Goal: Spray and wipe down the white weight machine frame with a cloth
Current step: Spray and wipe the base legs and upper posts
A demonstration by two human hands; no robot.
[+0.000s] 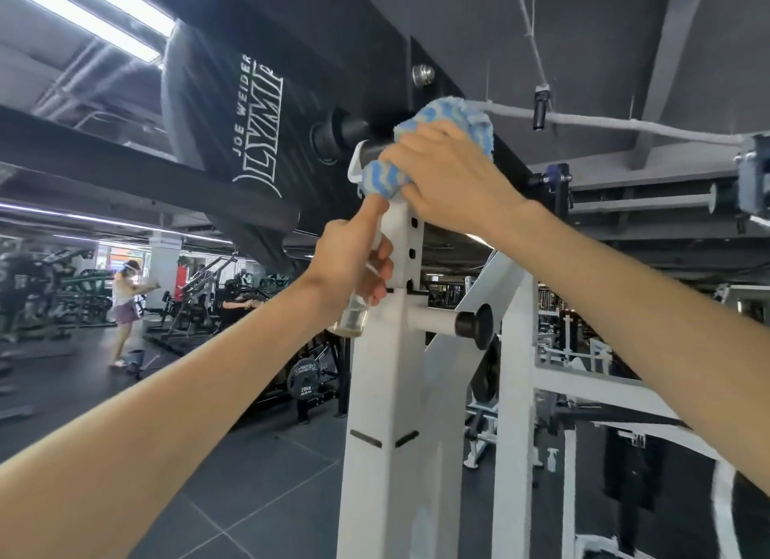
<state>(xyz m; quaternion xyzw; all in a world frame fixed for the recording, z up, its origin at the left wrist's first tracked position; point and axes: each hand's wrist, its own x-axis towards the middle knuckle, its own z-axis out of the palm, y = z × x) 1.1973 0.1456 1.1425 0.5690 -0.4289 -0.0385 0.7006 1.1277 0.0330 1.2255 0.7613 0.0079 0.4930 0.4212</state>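
A white upright post of the weight machine frame rises in the middle of the head view, with black slots and a white peg ending in a black cap. My right hand presses a blue and white striped cloth against the top of the post, beside a dark bar end. My left hand grips a small clear spray bottle just left of the post, index finger raised on the nozzle, which points at the post top. Little liquid shows in the bottle's base.
A large black weight plate with white lettering hangs overhead at the upper left. More white frame beams stand to the right. Another person stands far left among dark gym machines on a grey tiled floor.
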